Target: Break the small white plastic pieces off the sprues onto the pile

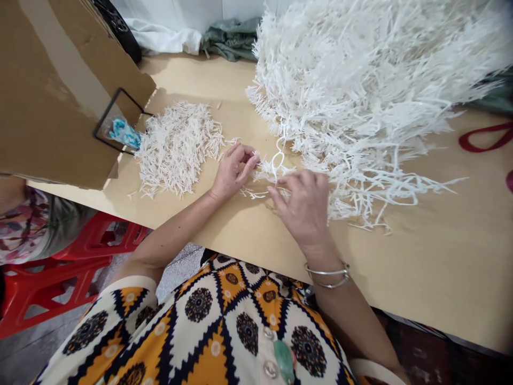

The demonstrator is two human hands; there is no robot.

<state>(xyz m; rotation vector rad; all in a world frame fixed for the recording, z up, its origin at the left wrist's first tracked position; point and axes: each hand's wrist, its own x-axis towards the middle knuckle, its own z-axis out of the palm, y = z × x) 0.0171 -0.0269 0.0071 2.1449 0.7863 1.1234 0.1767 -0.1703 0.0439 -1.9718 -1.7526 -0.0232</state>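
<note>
Between my two hands lies a white branched strand [276,166] with a loop standing up from it and thin twigs along it. My right hand [302,203] is closed in a pinch, thumb against forefinger, on the near part of this strand. My left hand [234,170] is curled shut at the strand's left end, with small white pieces showing at the thumb tip; what lies inside its fingers is hidden. To the left spreads a heap of short white pieces [180,147]. A big tangled pile of white branched strands [360,91] rises beyond my right hand.
A cardboard box [52,96] stands at the left, with a black wire frame [105,122] and a blue and white bundle [125,133] beside it. White and green cloths [232,40] lie along the back. A red loop [484,140] rests at the right. Another person sits at far left, near red stools [52,283].
</note>
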